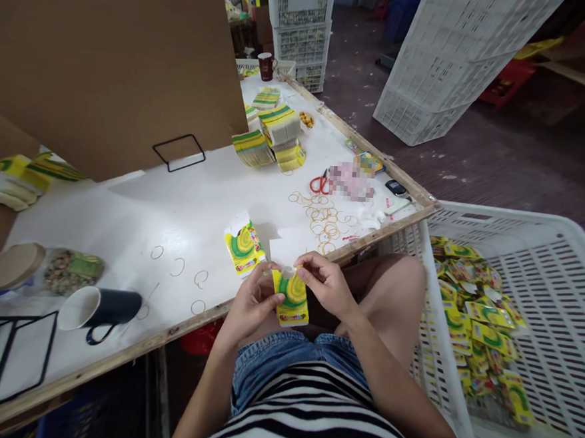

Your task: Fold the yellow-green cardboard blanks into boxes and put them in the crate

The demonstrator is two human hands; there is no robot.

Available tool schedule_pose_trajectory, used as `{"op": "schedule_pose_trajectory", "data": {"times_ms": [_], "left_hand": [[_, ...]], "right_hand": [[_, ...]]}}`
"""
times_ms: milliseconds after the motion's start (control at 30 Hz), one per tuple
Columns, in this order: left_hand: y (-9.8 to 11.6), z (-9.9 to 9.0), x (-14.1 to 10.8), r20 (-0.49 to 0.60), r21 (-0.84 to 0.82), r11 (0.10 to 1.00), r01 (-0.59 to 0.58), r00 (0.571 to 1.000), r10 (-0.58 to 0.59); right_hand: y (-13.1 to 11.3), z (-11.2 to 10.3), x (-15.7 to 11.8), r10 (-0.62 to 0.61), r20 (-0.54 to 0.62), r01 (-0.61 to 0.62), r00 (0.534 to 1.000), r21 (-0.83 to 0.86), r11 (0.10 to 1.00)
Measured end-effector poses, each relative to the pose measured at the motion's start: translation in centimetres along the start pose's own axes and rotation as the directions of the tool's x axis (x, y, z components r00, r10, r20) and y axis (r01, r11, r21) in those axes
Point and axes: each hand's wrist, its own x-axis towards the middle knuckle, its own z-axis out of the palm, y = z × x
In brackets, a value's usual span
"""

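Observation:
Both hands hold one small yellow-and-green carton (291, 301) over my lap, just off the table's front edge. My left hand (253, 301) grips its left side. The fingers of my right hand (324, 280) pinch the white flap at its top. A second carton of the same kind (243, 245) stands open on the white table (137, 215) right beyond my hands. Loose rubber bands (324, 220) lie scattered on the table to the right of it.
A white crate (543, 276) at my right holds several folded cartons (476, 318). Flat carton stacks (277, 126), red scissors (319, 183), a dark mug (100, 307) on its side and a jar (43, 269) lie on the table. A cardboard sheet (108, 59) stands behind.

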Motion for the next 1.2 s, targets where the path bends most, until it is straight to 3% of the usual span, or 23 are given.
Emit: {"op": "schedule_pose_trajectory", "data": {"times_ms": [133,267,467,533,600,733,933,1067,1200], "left_hand": [[-0.2,0.5,0.0,-0.036,-0.001,1.0,0.005,0.999,-0.005],[-0.3,0.6,0.1,-0.044,-0.002,1.0,0.019,0.999,-0.019],[-0.3,0.3,0.2,-0.073,0.123,0.992,-0.001,0.997,0.01],[-0.4,0.4,0.2,-0.115,0.186,0.982,-0.007,0.993,0.029],[-0.4,0.6,0.2,-0.142,0.207,0.978,-0.009,0.989,0.039],[-0.6,1.0,0.2,-0.112,0.221,0.975,-0.006,0.993,0.031],[-0.3,1.3,0.4,-0.079,0.165,0.986,0.005,0.997,0.008],[0.2,1.5,0.5,-0.089,0.071,0.998,-0.002,0.996,0.009],[0.1,1.9,0.5,-0.083,0.05,0.999,0.002,0.997,0.002]], "right_hand": [[0.0,0.2,0.0,-0.029,-0.078,0.027,0.997,-0.033,0.999],[0.5,0.5,-0.2,0.004,-0.177,0.003,0.984,0.038,0.999],[-0.6,-0.5,-0.2,-0.132,-0.121,0.117,0.984,-0.124,0.985],[-1.2,-1.0,-0.3,-0.084,-0.079,0.075,0.993,-0.119,0.99],[-1.5,-1.2,-0.4,0.038,-0.014,-0.039,0.999,-0.114,0.993],[-1.4,-1.0,-0.3,0.135,0.012,-0.13,0.991,-0.194,0.972],[-1.1,-0.6,-0.2,0.066,-0.036,-0.074,0.997,-0.311,0.948],[-1.0,-0.7,-0.6,0.001,-0.025,-0.008,1.0,-0.273,0.962],[-0.7,-0.8,-1.0,-0.049,-0.119,0.018,0.992,-0.248,0.968]]}}
